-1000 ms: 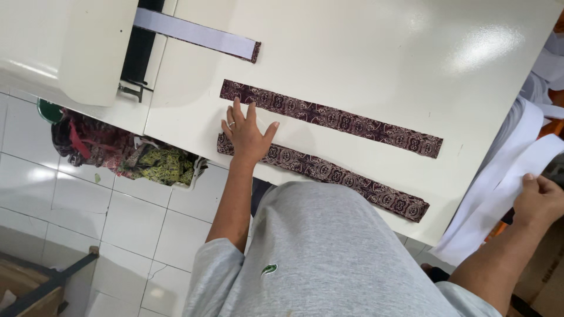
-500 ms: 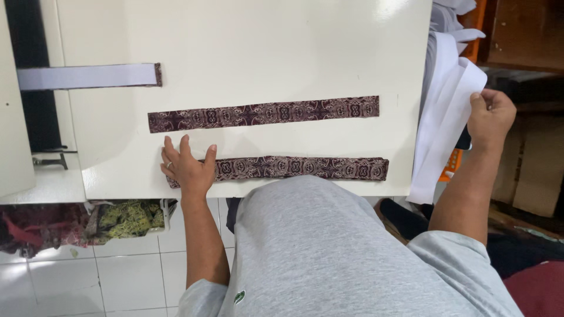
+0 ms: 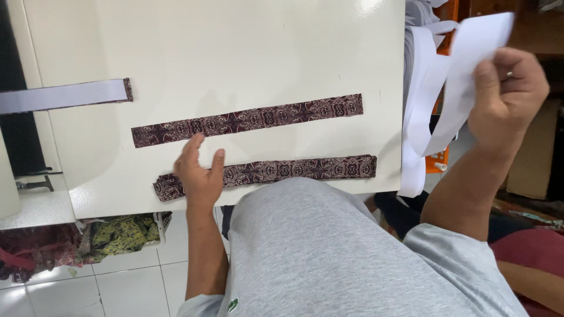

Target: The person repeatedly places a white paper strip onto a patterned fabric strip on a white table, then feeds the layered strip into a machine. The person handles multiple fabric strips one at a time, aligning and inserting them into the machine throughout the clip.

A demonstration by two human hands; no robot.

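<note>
Head view | left hand [image 3: 200,173] lies flat, fingers spread, on near patterned fabric strip [image 3: 270,172] at table [image 3: 235,58] edge | right hand [image 3: 508,94] pinches white strip [image 3: 464,76] off table's right side | strips look light, limp; best taken by ends

- Cream worktable [image 3: 247,53], glossy, light glare on its surface.
- White tiled floor [image 3: 117,287] below.
- Patterned fabric scraps [image 3: 88,240] heaped beneath the table.

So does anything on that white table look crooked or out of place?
Only slightly: the upper patterned strip lies at a slant across the table, while the lower strip under the left hand runs nearly level. Nothing looks torn or spilled.
</note>
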